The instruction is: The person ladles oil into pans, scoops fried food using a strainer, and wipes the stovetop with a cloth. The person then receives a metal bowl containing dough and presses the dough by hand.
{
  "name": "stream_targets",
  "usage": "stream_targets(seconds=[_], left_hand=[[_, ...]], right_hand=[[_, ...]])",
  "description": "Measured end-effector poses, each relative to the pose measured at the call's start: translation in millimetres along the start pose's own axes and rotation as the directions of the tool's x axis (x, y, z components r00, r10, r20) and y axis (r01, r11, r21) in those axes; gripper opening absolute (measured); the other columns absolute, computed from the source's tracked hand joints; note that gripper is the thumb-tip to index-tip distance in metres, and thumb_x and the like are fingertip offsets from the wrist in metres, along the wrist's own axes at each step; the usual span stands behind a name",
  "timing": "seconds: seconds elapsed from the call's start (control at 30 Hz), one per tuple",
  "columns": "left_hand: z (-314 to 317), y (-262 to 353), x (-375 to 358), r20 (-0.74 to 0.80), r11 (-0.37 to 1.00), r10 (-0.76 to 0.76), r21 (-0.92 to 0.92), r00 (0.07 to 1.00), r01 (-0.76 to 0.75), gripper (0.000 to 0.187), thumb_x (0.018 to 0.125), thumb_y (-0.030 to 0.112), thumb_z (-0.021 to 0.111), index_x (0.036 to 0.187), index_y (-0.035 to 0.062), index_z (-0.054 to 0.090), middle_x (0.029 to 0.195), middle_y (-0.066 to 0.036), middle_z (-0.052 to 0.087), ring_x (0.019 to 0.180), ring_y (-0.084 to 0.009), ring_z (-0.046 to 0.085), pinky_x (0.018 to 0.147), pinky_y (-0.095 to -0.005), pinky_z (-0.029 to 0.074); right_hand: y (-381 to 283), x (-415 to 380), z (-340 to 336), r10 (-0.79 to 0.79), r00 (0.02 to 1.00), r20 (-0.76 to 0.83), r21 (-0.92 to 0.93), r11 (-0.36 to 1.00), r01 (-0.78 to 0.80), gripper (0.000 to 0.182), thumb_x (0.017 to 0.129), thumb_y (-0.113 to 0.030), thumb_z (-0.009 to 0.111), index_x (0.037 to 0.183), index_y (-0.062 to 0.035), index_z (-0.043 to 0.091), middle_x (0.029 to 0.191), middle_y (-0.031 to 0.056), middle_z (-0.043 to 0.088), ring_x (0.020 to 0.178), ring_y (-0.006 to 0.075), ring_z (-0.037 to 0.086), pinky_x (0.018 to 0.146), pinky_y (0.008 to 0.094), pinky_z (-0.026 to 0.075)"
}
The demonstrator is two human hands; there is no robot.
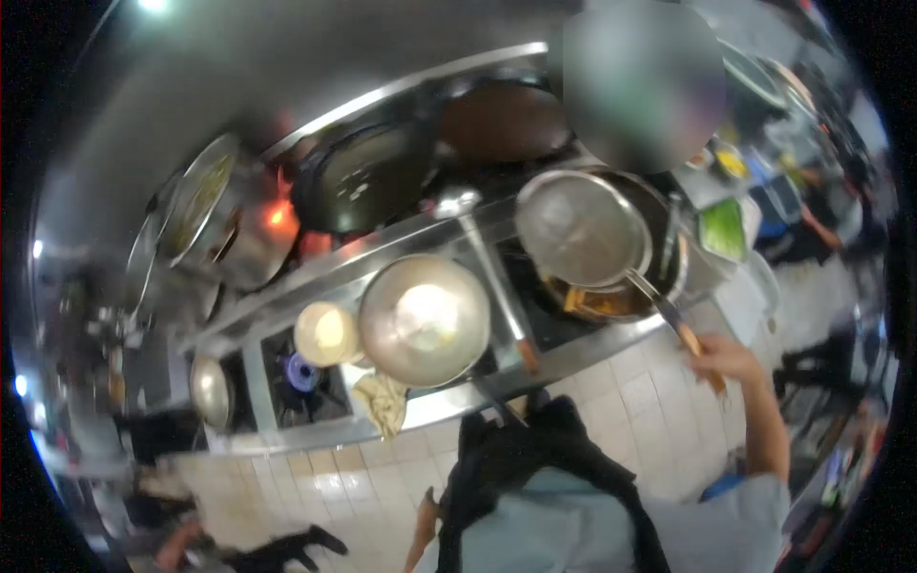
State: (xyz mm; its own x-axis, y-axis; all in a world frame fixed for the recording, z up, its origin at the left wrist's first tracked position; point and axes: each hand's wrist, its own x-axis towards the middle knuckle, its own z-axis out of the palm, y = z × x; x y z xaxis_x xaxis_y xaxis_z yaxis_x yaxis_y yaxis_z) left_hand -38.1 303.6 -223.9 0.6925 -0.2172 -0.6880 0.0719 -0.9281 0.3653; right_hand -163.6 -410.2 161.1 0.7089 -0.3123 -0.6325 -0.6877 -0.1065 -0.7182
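Observation:
My right hand is closed around the wooden handle of a large round strainer. The strainer's mesh bowl is over a wide pan holding brownish contents, partly hidden beneath it. My left hand hangs low beside my dark apron, away from the stove; its fingers are too blurred to read. In front of me a steel wok sits on the range, its handle pointing toward my body. A long ladle with a wooden grip lies between the wok and the pan.
Dark woks stand along the back over flames. A tilted steel pot is at left. A pale container, a cloth and a small pan are nearer. Right, a tray of greens; other people work at both sides.

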Motion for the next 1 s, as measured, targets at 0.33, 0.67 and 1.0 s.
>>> stream_targets(seconds=[0.33,0.67,1.0], left_hand=[[-77.3,55.9,-5.9,-0.164,0.955,-0.126,-0.287,0.978,0.075,0.071,0.082,0.037,0.064,0.135,-0.0047,0.044,0.129,-0.029,0.052,0.124,-0.0393,0.049,0.104,-0.0424,0.039],[-104.0,13.7,5.6,-0.198,0.956,-0.11,-0.29,0.974,0.049,0.069,0.083,0.035,0.064,0.135,-0.0068,0.043,0.131,-0.03,0.051,0.124,-0.0408,0.048,0.104,-0.0416,0.039],[-67.1,-81.1,-32.5,-0.211,0.748,-0.362,-0.647,0.908,0.148,0.067,0.085,0.021,0.069,0.138,-0.008,0.038,0.137,-0.029,0.046,0.128,-0.0358,0.046,0.104,-0.0394,0.039]], right_hand=[[-20.2,-21.0,164.8,-0.134,0.938,-0.32,0.597,0.74,0.309,0.048,0.084,-0.023,0.066,0.12,0.0019,0.047,0.066,0.0029,0.05,0.046,0.0108,0.05,0.04,0.0263,0.047],[-178.0,44.0,208.1,-0.309,0.855,-0.416,0.297,0.843,0.449,0.034,0.088,-0.018,0.062,0.116,-0.0017,0.05,0.06,0.0008,0.049,0.043,0.0085,0.046,0.037,0.0225,0.04],[-310.4,179.7,252.1,-0.402,0.862,-0.308,0.189,0.862,0.469,0.013,0.089,-0.011,0.057,0.097,-0.0023,0.052,0.062,0.0025,0.05,0.048,0.0094,0.047,0.039,0.024,0.038]])
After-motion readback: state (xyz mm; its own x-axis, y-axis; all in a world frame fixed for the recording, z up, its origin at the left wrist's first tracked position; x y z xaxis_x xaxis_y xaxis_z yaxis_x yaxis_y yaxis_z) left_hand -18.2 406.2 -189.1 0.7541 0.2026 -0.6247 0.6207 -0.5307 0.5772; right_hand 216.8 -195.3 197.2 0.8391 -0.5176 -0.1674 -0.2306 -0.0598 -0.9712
